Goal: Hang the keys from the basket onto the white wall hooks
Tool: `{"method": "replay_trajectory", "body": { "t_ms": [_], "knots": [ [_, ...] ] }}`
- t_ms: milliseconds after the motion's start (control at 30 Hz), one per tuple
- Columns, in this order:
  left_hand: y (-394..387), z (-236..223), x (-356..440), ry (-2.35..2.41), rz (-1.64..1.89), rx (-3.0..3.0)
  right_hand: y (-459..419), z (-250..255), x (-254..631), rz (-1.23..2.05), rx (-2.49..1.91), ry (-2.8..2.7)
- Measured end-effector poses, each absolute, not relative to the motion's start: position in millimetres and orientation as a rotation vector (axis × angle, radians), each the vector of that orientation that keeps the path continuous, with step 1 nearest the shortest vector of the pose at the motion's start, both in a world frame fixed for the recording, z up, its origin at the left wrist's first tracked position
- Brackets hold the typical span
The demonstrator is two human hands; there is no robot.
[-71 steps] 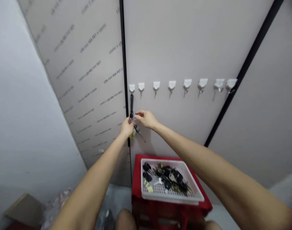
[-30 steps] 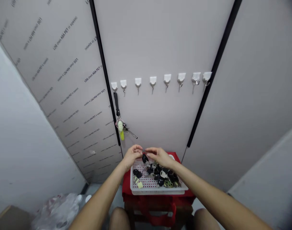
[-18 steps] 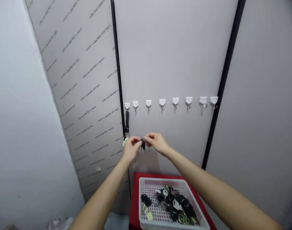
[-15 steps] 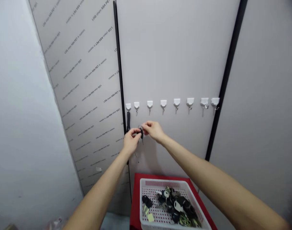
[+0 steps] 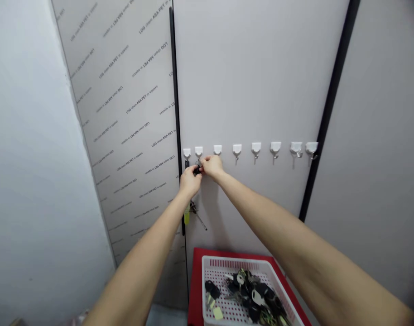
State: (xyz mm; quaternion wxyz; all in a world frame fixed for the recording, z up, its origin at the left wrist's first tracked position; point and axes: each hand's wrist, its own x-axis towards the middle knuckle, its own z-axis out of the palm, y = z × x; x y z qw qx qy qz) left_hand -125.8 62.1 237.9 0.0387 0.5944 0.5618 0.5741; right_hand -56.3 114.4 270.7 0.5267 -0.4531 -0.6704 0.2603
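Observation:
My left hand (image 5: 190, 182) pinches a black-headed key (image 5: 196, 170) just below the second hook from the left (image 5: 199, 151). From the right, my right hand (image 5: 212, 165) has its thumb and fingers closed on the thin metal ring of that key. The ring is up close to the hook's tip; whether they touch cannot be made out. On the leftmost hook (image 5: 187, 153) hangs a black strap, partly behind my left hand. Below it dangle a yellow-green tag (image 5: 186, 215) and a bunch of keys (image 5: 193, 207).
More white hooks run in a row to the right, such as this one (image 5: 256, 148). Below, a white perforated basket (image 5: 205, 290) holds many keys and sits on a red surface (image 5: 195, 271). A black strip (image 5: 176, 99) edges the panel at left.
Both hands have moved up with the key and its ring, from below the hooks to the second hook. The hanging tag and key bunch now show beneath my left hand.

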Motion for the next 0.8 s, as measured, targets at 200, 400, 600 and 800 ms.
{"method": "replay_trajectory", "body": {
  "t_ms": [200,400,600,800],
  "knots": [
    [36,196,-124,1.745,1.832,1.895,94,237,-21,0.551,-0.995,-1.742],
    [6,88,-98,1.683,1.281,1.995,47,119,51,0.721,-1.050,-2.427],
    [-10,8,-59,1.600,0.629,2.182,15,30,101,0.561,-1.303,-2.613],
    [-15,0,-43,1.693,0.369,2.335,4,21,113,0.454,-1.266,-2.609]
  ]
}}
